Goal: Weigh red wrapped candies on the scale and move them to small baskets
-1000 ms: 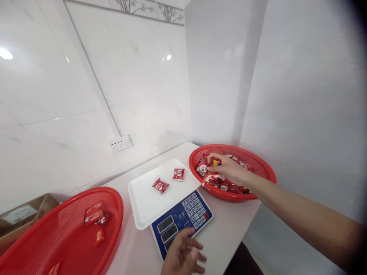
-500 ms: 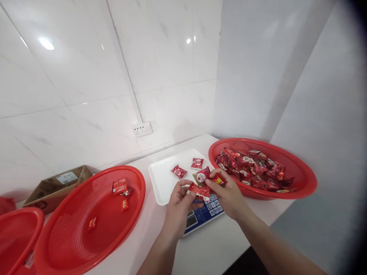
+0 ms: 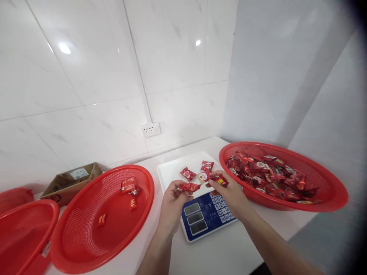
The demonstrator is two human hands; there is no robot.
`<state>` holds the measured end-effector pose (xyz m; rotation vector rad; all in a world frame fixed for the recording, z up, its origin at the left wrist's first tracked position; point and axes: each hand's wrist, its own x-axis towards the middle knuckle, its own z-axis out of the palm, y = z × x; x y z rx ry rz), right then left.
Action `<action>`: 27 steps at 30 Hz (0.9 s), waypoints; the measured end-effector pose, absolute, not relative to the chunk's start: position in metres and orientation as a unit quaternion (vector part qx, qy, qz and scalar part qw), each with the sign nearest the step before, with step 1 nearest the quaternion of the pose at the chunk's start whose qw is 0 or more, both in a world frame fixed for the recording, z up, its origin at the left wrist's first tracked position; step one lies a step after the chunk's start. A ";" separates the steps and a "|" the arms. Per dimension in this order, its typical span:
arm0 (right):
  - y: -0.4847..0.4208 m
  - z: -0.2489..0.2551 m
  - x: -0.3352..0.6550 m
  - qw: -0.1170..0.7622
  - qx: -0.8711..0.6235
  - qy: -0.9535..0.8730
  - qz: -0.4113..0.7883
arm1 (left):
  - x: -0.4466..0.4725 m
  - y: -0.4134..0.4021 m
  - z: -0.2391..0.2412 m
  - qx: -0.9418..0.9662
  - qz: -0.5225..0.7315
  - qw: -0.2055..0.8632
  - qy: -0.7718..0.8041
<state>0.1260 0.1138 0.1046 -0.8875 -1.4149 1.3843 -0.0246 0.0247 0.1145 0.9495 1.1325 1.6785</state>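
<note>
My left hand (image 3: 175,202) pinches a small red candy packet (image 3: 189,187) by its left end, above the near edge of the scale's white tray (image 3: 169,168). Closed around other wrapped candies is my right hand (image 3: 228,191): a red packet with yellow lettering (image 3: 220,181) shows between its fingers, and a pink-and-gold packet (image 3: 204,176) sticks out at the fingertips. Two red packets lie on the tray behind the hands, one to the left (image 3: 188,174) and one to the right (image 3: 207,165). Below the hands is the scale's blue panel (image 3: 209,208) with displays and keys, partly covered by my right hand.
On the right stands a red basket (image 3: 329,191) heaped with red packets. Another red basket (image 3: 77,244) on the left holds several packets. A cardboard box (image 3: 69,183) and a third red basket (image 3: 51,214) are farther left. A wall socket (image 3: 151,130) is behind the table.
The view has shifted, so the scene sits farther right. My hands have drawn apart; the left one has pulled its packet away from those in the right, uncovering more of the scale panel.
</note>
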 end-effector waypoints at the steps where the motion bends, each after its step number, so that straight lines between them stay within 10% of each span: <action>1: 0.115 0.105 0.125 0.442 -0.367 -0.593 0.564 | -0.026 0.024 0.115 0.383 0.677 0.429 0.460; 13: 0.090 0.118 0.119 0.365 -0.313 -0.594 0.645 | -0.024 0.021 0.114 0.478 0.677 0.283 0.483; 27: 0.079 0.132 0.123 0.438 -0.375 -0.611 0.543 | -0.018 0.018 0.119 0.435 0.644 0.376 0.505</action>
